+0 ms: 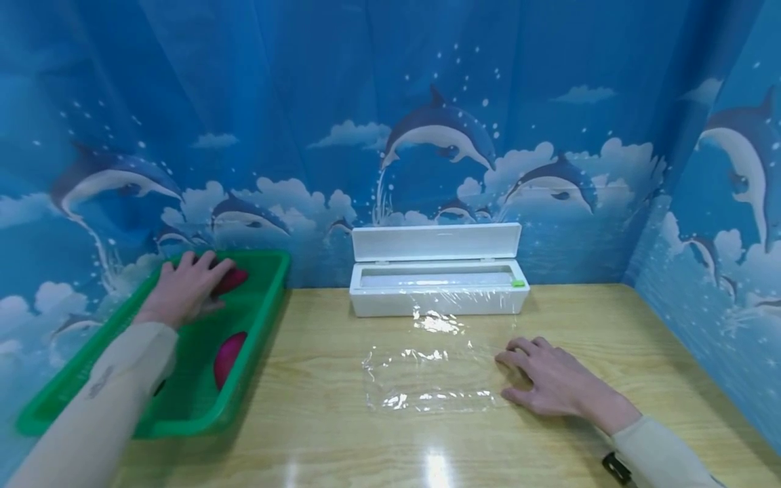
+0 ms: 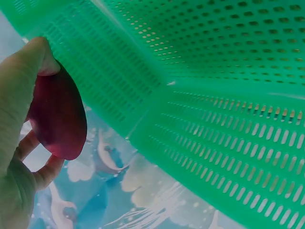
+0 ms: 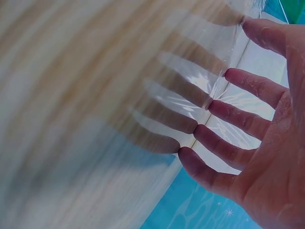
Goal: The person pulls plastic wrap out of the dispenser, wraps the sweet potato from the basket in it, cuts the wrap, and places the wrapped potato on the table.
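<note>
In the head view my left hand (image 1: 186, 288) is over the far part of the green basket (image 1: 279, 271), gripping a smooth dark red oval object (image 1: 232, 280). The left wrist view shows this object (image 2: 59, 114) between thumb and fingers; its exact kind is unclear. A second, pinkish-red rounded object (image 1: 229, 359) lies against the basket's right side. On the right, my right hand (image 1: 549, 379) rests its spread fingertips on the table, at the right edge of a clear sheet of cling film (image 1: 427, 379). Its fingers (image 3: 238, 114) hold nothing.
A white cling film box (image 1: 436, 303) with its lid raised stands at the table's back edge, a green slider (image 1: 518, 283) at its right end. From it the film runs forward over the wooden table (image 1: 317, 434). A dolphin-print curtain (image 1: 317, 81) hangs behind.
</note>
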Motion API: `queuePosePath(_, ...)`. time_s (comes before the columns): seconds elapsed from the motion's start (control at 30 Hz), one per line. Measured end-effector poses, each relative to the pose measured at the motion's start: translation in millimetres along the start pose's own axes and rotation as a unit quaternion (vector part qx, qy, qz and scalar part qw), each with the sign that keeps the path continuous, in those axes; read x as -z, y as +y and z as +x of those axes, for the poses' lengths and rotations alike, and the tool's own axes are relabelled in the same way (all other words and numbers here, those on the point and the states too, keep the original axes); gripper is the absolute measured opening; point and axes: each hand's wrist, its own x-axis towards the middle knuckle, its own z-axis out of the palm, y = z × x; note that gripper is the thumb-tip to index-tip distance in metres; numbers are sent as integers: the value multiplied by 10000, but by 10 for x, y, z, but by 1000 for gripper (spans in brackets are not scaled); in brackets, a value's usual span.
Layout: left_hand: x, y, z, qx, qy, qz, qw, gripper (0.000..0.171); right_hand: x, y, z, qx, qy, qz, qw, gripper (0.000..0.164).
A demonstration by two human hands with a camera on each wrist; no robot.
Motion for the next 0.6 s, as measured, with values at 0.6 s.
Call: queuePosePath(0.6,386,317,-62,68,440,-372,9983,66,-19,12,-3,20,128,-1,9999,58)
